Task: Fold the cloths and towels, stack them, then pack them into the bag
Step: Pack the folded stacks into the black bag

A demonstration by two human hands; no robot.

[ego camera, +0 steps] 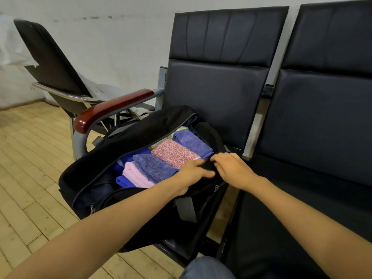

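From where I sit, the job looks nearly finished: the black fabric duffel bag point(141, 133) lies open on the end seat of the dark padded bench point(217, 101), beside the reddish wooden armrest point(112, 106), and it is already packed with folded pieces. I can pick out a purple terry towel point(155, 166) nearest me, a pink speckled cloth point(174, 153) next to it, a second purple towel point(191, 142) further in, a pale pink towel point(134, 175) and bright blue cloths point(123, 181) tucked underneath. My left hand point(194, 175) and right hand point(231, 168) meet at the near right edge of the opening, both with fingers curled on the bag's black fabric there. I cannot make out whether a zip pull is between them. I judge folding, stacking and packing done. What seems left is drawing the opening together and closing it.
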